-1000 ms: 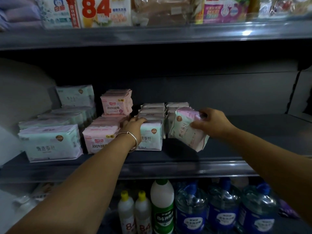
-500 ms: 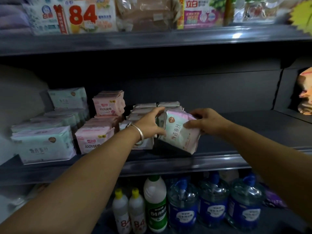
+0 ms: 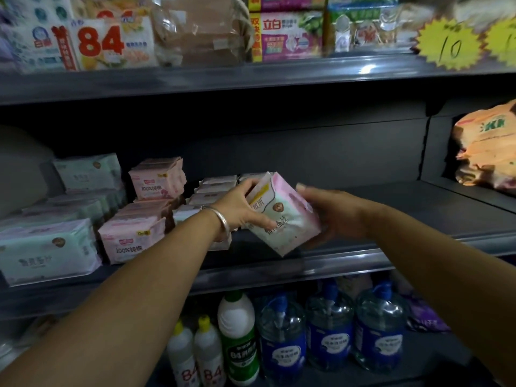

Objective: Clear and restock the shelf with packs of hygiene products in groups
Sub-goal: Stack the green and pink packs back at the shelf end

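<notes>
- The fingers [image 3: 252,188] of the left hand [image 3: 240,205] curl round the left edge of a tilted pink-and-mint pack [image 3: 282,213]; the right hand [image 3: 332,213] grips its right side.
- The pack is at mid-frame, above the shelf [image 3: 279,263] front edge.
- Left of it stand rows of pink packs [image 3: 131,241] and mint packs [image 3: 47,252].
- A bracelet [image 3: 222,222] circles the left wrist.

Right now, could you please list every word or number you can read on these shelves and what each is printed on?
"84": white bag, top shelf.
"立白": pink box, top shelf.
"10": yellow star tag, handwritten.
"100%": pink pack, middle shelf; the rest is blurred.
"84": two white bottles and green bottle, bottom shelf.
Held pack, mint packs, blue jugs: text too blurred.
</notes>
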